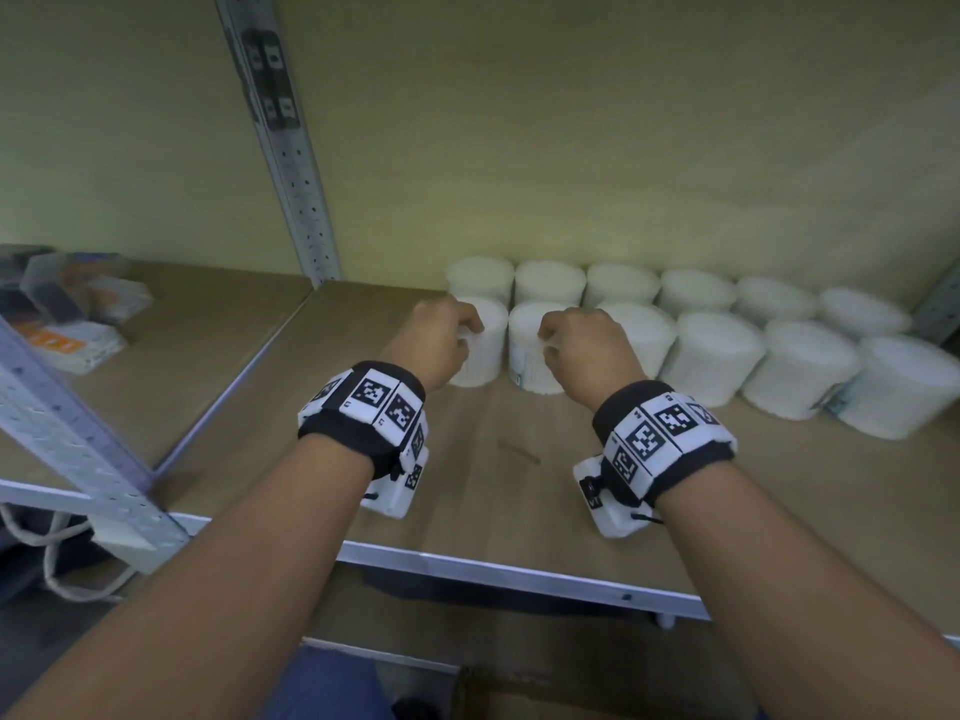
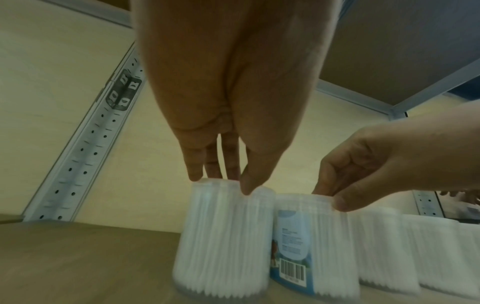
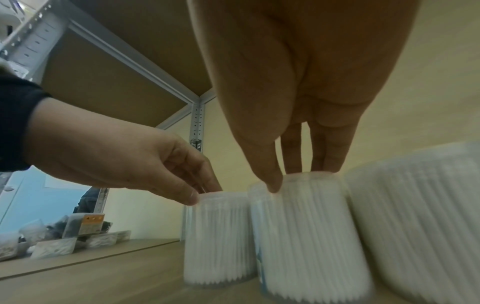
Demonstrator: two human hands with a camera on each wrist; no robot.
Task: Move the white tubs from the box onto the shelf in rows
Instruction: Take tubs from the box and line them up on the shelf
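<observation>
Two rows of white tubs stand at the back of the wooden shelf (image 1: pixel 519 491). My left hand (image 1: pixel 441 330) pinches the rim of the leftmost front tub (image 1: pixel 485 350) (image 2: pixel 223 236) (image 3: pixel 218 236) from above with thumb and fingertips. My right hand (image 1: pixel 576 345) pinches the top of the tub beside it (image 1: pixel 527 356) (image 3: pixel 311 236), which carries a blue label with a barcode (image 2: pixel 291 253). Both tubs stand upright on the shelf, touching each other. The box is not in view.
A perforated grey upright (image 1: pixel 291 163) stands behind and left of the tubs. Packets and small boxes (image 1: pixel 72 309) lie on the neighbouring shelf to the left. The front tub row runs right to the tub (image 1: pixel 904 387) near another upright (image 1: pixel 940 298). Bare shelf board lies in front.
</observation>
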